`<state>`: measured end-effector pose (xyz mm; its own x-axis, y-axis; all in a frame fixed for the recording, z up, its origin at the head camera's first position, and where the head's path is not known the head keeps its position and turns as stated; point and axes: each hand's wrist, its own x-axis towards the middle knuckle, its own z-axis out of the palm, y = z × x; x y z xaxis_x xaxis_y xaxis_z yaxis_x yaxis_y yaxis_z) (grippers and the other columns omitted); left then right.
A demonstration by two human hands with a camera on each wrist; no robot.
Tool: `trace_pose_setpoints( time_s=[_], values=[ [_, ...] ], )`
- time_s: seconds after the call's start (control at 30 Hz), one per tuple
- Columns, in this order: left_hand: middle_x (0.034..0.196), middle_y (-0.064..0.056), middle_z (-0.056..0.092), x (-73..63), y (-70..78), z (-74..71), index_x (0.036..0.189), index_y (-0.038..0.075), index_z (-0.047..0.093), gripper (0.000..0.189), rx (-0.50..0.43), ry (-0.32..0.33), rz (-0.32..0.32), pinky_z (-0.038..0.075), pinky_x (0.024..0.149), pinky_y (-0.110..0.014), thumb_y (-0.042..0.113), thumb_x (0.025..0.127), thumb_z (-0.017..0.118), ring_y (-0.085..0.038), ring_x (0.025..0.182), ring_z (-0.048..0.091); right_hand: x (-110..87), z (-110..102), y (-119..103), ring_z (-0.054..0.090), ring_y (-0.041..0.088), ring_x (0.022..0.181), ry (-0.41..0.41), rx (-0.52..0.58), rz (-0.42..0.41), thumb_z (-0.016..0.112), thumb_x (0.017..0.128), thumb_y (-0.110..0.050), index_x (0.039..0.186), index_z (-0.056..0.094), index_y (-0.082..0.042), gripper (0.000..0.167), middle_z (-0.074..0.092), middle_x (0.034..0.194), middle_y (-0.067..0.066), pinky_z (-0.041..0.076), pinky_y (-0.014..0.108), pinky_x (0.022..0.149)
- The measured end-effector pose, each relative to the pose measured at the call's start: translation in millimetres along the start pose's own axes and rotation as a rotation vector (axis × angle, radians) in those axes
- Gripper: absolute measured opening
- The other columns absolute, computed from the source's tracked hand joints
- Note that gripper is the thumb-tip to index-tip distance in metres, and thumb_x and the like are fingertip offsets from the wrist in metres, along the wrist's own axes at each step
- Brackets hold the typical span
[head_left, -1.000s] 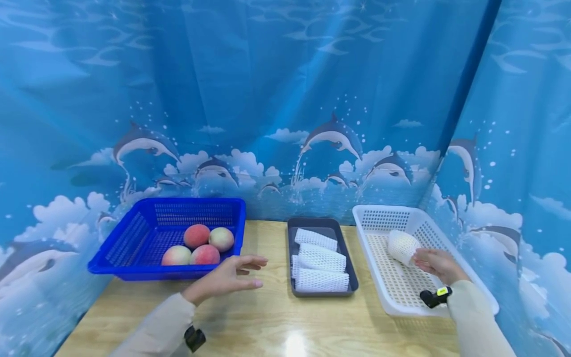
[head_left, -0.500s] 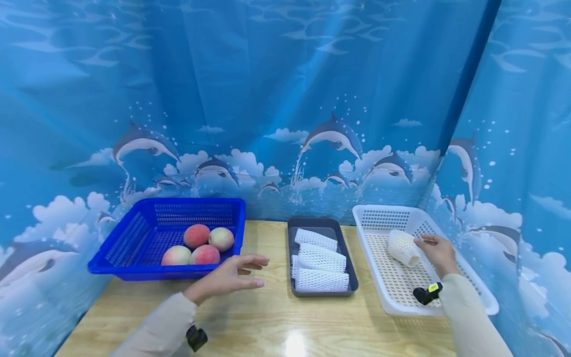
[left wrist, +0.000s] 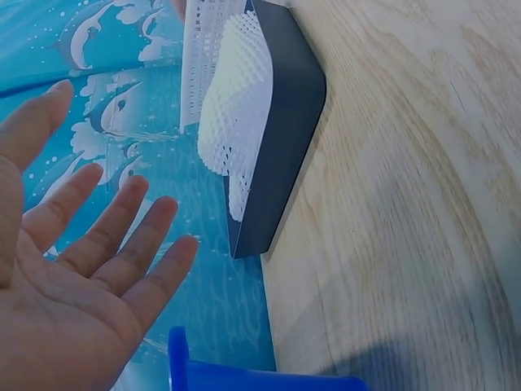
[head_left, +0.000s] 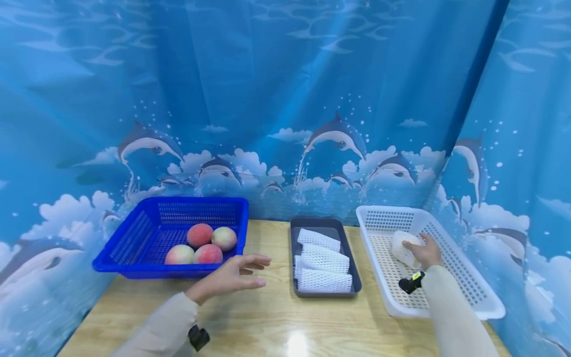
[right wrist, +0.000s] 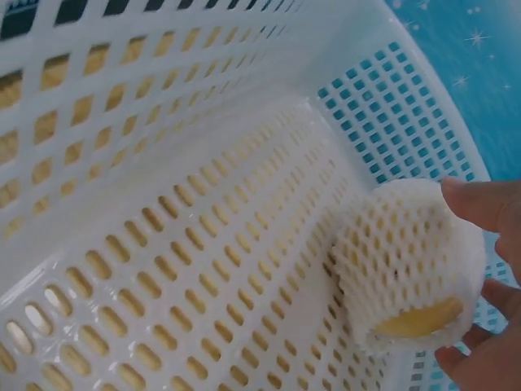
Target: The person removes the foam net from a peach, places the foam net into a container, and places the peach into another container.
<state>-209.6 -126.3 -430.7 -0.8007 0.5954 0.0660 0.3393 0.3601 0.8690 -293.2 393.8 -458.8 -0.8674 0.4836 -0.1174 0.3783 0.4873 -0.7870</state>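
Note:
In the white plastic basket at the right lies a round fruit in a white foam net; a yellow patch shows through the net's opening. My right hand holds it from the right side, thumb over its top and fingers curled against its flank. The left hand hovers over the table between the blue basket and the dark tray, fingers spread and palm bare in the left wrist view. Nearest it are the blue basket with several peaches and the dark grey tray.
Several flattened white foam nets lie stacked in the grey tray. The wooden table ends at a blue dolphin-print curtain behind and to the right. High basket walls stand around the right hand.
My right hand let go of the netted fruit, shifted up and round it, and now holds it again with the thumb across its top. My left hand stays in place.

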Motion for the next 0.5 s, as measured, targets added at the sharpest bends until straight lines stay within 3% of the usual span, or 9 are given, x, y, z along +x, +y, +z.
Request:
trace_pose_setpoints(
  time_s=[0.03, 0.1, 0.27, 0.5],
  values=[
    [0.129, -0.011, 0.059, -0.1, -0.4, 0.8, 0.132, 0.009, 0.055, 0.051, -0.006, -0.001, 0.000, 0.046, 0.101, -0.051, 0.033, 0.089, 0.069, -0.032, 0.120, 0.055, 0.2, 1.1, 0.2, 0.019, 0.051, 0.137, -0.009, -0.008, -0.015, 0.063, 0.089, -0.020, 0.150, 0.014, 0.005, 0.082, 0.015, 0.153, 0.032, 0.025, 0.061, 0.111],
    [0.131, -0.010, 0.059, -0.3, -1.4, 2.5, 0.132, 0.011, 0.055, 0.051, -0.018, 0.000, -0.004, 0.046, 0.101, -0.050, 0.034, 0.089, 0.069, -0.030, 0.122, 0.054, 2.4, 2.6, 3.1, 0.018, 0.052, 0.137, -0.027, -0.059, -0.042, 0.064, 0.088, -0.019, 0.149, 0.012, 0.006, 0.084, 0.014, 0.151, 0.034, 0.022, 0.062, 0.112],
    [0.134, -0.009, 0.056, -0.8, -4.1, 6.3, 0.133, 0.011, 0.055, 0.052, -0.030, 0.003, 0.012, 0.044, 0.103, -0.050, 0.032, 0.088, 0.069, -0.031, 0.126, 0.049, 4.9, 4.8, 11.2, 0.019, 0.056, 0.130, -0.053, -0.185, -0.081, 0.069, 0.084, -0.029, 0.147, 0.016, 0.008, 0.090, 0.012, 0.144, 0.042, 0.027, 0.064, 0.108],
    [0.136, -0.012, 0.054, -0.7, -8.1, 11.2, 0.134, 0.010, 0.054, 0.053, -0.039, 0.011, 0.016, 0.045, 0.102, -0.050, 0.032, 0.088, 0.070, -0.033, 0.128, 0.047, 3.6, 13.9, 16.2, 0.023, 0.053, 0.131, -0.046, -0.053, -0.095, 0.073, 0.081, -0.022, 0.148, 0.009, 0.007, 0.097, 0.020, 0.143, 0.040, 0.024, 0.063, 0.110]
  ],
)
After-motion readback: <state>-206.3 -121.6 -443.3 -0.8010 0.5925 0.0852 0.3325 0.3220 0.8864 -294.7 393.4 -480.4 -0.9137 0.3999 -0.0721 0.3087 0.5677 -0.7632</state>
